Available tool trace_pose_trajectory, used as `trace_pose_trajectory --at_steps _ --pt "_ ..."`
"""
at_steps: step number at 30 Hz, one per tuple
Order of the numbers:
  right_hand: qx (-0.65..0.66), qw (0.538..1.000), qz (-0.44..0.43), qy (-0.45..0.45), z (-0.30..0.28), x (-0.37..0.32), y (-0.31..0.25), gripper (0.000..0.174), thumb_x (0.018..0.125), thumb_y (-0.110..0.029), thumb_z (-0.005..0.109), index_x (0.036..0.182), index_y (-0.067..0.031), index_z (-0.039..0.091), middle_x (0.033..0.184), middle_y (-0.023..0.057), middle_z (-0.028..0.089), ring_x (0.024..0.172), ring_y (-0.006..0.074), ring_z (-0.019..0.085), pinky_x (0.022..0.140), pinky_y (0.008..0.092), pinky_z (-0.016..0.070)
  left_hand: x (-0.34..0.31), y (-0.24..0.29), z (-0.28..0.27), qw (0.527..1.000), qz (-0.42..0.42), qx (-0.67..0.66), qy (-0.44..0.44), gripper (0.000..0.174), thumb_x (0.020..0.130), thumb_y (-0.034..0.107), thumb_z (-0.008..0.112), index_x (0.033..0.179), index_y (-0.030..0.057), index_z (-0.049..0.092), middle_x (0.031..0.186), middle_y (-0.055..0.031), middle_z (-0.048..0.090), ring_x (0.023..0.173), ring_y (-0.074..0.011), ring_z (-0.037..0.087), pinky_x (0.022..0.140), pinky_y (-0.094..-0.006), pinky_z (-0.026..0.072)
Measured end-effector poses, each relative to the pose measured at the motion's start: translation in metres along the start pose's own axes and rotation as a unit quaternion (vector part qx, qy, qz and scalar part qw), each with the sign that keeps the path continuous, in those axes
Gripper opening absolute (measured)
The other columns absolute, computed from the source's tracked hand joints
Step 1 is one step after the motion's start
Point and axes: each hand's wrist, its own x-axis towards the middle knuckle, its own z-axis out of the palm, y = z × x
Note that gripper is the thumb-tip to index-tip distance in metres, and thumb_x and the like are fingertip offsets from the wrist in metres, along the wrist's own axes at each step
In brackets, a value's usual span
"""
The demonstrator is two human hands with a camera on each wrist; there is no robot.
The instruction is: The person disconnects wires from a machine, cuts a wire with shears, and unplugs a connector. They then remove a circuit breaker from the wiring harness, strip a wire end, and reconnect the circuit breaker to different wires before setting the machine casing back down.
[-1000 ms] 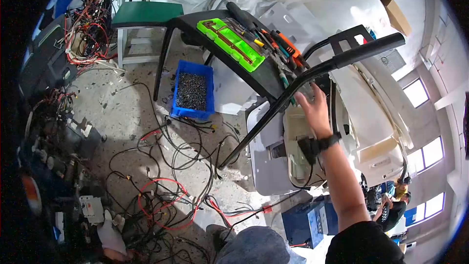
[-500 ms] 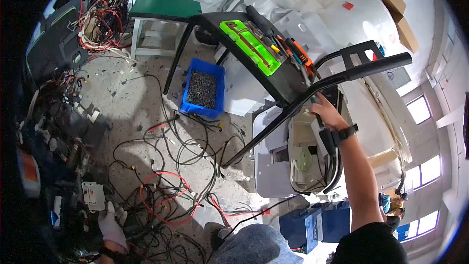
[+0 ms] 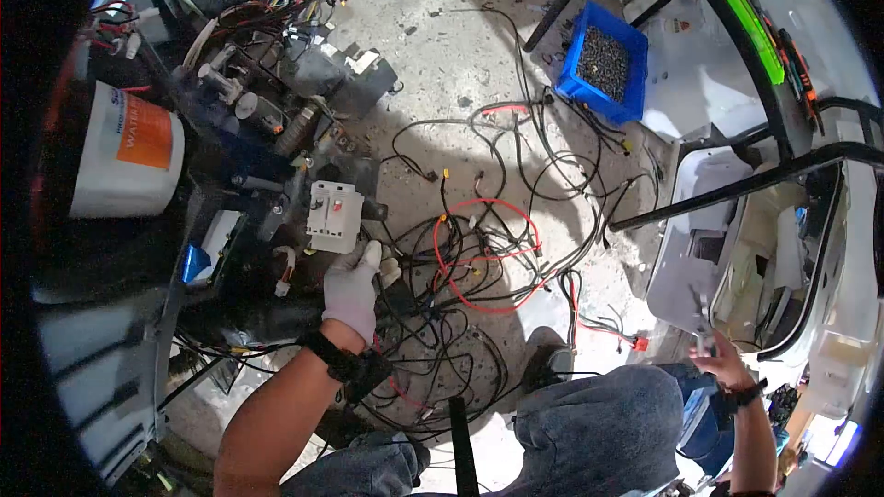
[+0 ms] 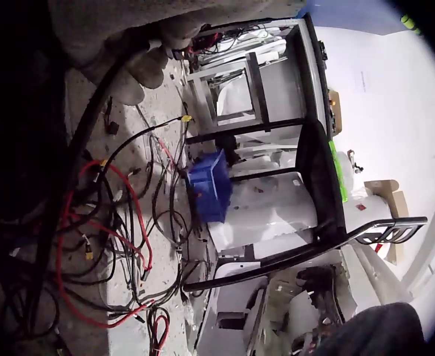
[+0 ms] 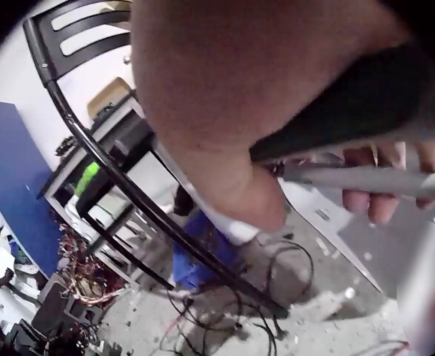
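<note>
My left hand [image 3: 354, 290], in a white glove, has its thumb at the lower right corner of a pale boxy module [image 3: 334, 216] with small red marks. Its other fingers bend beside the thumb. In the left wrist view a black cable [image 4: 80, 148] runs up to the gloved fingers [image 4: 128, 81]; I cannot tell whether they grip it. My bare right hand [image 3: 727, 364] holds a hand tool [image 3: 703, 336] over my right knee, its grey end pointing away from me. The right wrist view shows fingers [image 5: 384, 200] curled round the tool's grey bar [image 5: 366, 179], beside a dark green length.
Black and red cables [image 3: 488, 258] tangle on the floor. Dark machine parts [image 3: 249, 110] and a white bucket [image 3: 129, 152] stand left. A blue bin [image 3: 603, 60] of small metal pieces sits at the back. A black tubular frame [image 3: 737, 189] crosses white shells [image 3: 691, 276] on the right.
The right hand has gone from the tools on the black frame back toward the right knee, bringing a tool with it. The view has turned left, and the left hand appears at the module's corner.
</note>
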Motion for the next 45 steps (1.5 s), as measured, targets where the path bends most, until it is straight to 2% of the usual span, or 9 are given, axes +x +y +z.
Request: trace_pose_trajectory --at_steps 2,5,7,10,13,16,29,34,45 --pt "-0.173 0.981 -0.063 -0.069 0.028 0.025 -0.050 0.070 0.067 -0.008 0.066 0.130 0.0002 0.034 0.127 0.0160 0.045 0.119 0.0270 0.041 0.101 0.0324 0.0289 0.002 -0.003 -0.001 1.000 0.003 0.006 0.003 0.014 0.087 0.016 0.057 0.094 0.0039 0.055 0.083 -0.0042 0.057 0.071 -0.0154 0.057 0.065 -0.0306 0.0527" --pt "-0.381 0.894 -0.166 -0.169 0.058 0.075 -0.108 0.069 0.072 -0.016 0.066 0.132 -0.0050 0.033 0.126 0.0200 0.043 0.117 0.0324 0.041 0.101 0.0384 0.0306 0.005 -0.013 -0.004 1.000 0.012 -0.001 0.022 0.015 0.086 0.015 0.058 0.094 0.0018 0.056 0.084 -0.0051 0.059 0.068 -0.0146 0.059 0.061 -0.0284 0.0528" --pt "-0.375 0.879 -0.193 -0.223 0.094 0.106 -0.154 0.072 0.069 -0.008 0.066 0.133 -0.0077 0.033 0.122 0.0184 0.046 0.113 0.0320 0.044 0.098 0.0391 0.0336 0.006 -0.014 -0.005 0.999 0.020 -0.012 0.039 0.015 0.086 0.013 0.058 0.094 -0.0003 0.058 0.084 -0.0062 0.061 0.066 -0.0136 0.061 0.058 -0.0262 0.0529" --pt "-0.416 0.832 -0.256 -0.263 0.146 0.142 -0.215 0.070 0.072 -0.016 0.061 0.134 -0.0072 0.031 0.114 0.0200 0.048 0.105 0.0323 0.048 0.093 0.0400 0.0369 0.001 -0.009 -0.001 0.999 0.012 0.001 0.042 0.016 0.086 0.012 0.057 0.096 -0.0003 0.058 0.084 -0.0065 0.061 0.067 -0.0134 0.061 0.058 -0.0258 0.0527" --pt "-0.438 0.773 -0.390 -0.243 0.198 0.163 -0.253 0.063 0.074 -0.023 0.057 0.130 -0.0046 0.035 0.102 0.0213 0.052 0.097 0.0346 0.051 0.085 0.0404 0.0411 0.000 -0.007 -0.001 0.999 0.002 0.031 0.029 0.019 0.087 0.017 0.056 0.097 0.0004 0.055 0.086 -0.0060 0.060 0.071 -0.0152 0.060 0.063 -0.0279 0.0530" --pt "-0.463 0.763 -0.390 -0.228 0.228 0.156 -0.293 0.065 0.072 -0.025 0.058 0.130 -0.0042 0.036 0.098 0.0233 0.053 0.092 0.0370 0.053 0.082 0.0417 0.0416 0.003 -0.010 -0.004 0.999 0.018 0.044 0.024 0.020 0.087 0.017 0.056 0.097 0.0001 0.055 0.085 -0.0061 0.061 0.069 -0.0152 0.060 0.064 -0.0281 0.0534" --pt "-0.473 0.789 -0.329 -0.214 0.273 0.159 -0.316 0.059 0.070 -0.026 0.058 0.121 0.0000 0.042 0.091 0.0232 0.057 0.085 0.0370 0.057 0.074 0.0428 0.0446 0.001 -0.014 -0.002 0.996 0.051 0.065 0.038 0.020 0.085 0.016 0.060 0.095 -0.0013 0.058 0.083 -0.0060 0.061 0.065 -0.0138 0.058 0.061 -0.0261 0.0492" --pt "-0.473 0.769 -0.401 -0.153 0.277 0.156 -0.310 0.043 0.070 -0.024 0.059 0.103 0.0006 0.049 0.081 0.0214 0.060 0.078 0.0376 0.059 0.068 0.0446 0.0466 -0.010 -0.002 0.008 0.989 0.064 0.106 0.078 0.019 0.085 0.014 0.059 0.093 -0.0038 0.059 0.079 -0.0064 0.062 0.062 -0.0128 0.059 0.059 -0.0242 0.0486" --pt "-0.570 0.704 -0.406 -0.120 0.266 0.153 -0.316 0.040 0.069 -0.023 0.060 0.102 -0.0004 0.053 0.077 0.0197 0.060 0.076 0.0368 0.060 0.067 0.0455 0.0473 0.000 -0.016 -0.001 0.982 0.107 0.147 0.057 0.017 0.086 0.015 0.058 0.085 -0.0016 0.062 0.074 -0.0057 0.062 0.061 -0.0118 0.057 0.059 -0.0244 0.0459"
